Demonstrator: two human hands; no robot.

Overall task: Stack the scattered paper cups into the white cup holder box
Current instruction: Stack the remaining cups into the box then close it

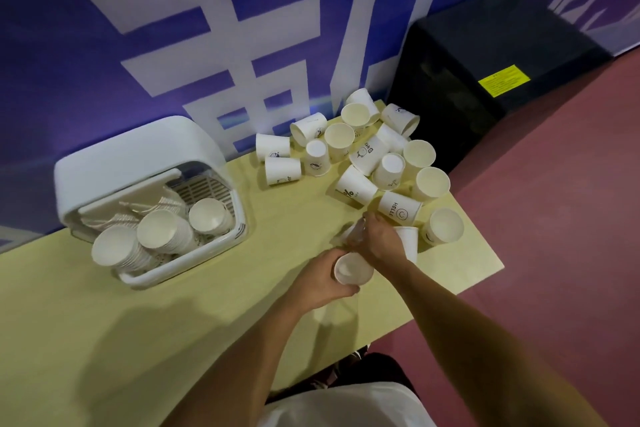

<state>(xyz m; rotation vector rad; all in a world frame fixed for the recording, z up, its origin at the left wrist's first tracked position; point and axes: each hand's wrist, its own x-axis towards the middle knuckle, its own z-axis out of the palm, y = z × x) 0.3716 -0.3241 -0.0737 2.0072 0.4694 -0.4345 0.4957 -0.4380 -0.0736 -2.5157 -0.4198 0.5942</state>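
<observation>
The white cup holder box (138, 163) sits at the table's left with its lid raised. Three stacks of paper cups (162, 232) lie inside it, mouths toward me. Several loose white paper cups (367, 152) lie scattered at the table's far right, some upright, some on their sides. My left hand (322, 279) grips a cup (351, 269) with its mouth up. My right hand (379, 239) is just beyond it and holds another cup (353, 232), blurred, over the first. A further cup (408, 241) lies partly hidden behind my right hand.
The pale yellow table (104, 340) ends close to the right of the cups, above a red floor (561, 218). A black cabinet (491, 62) stands behind the table's far corner. A blue and white wall (173, 28) runs along the back.
</observation>
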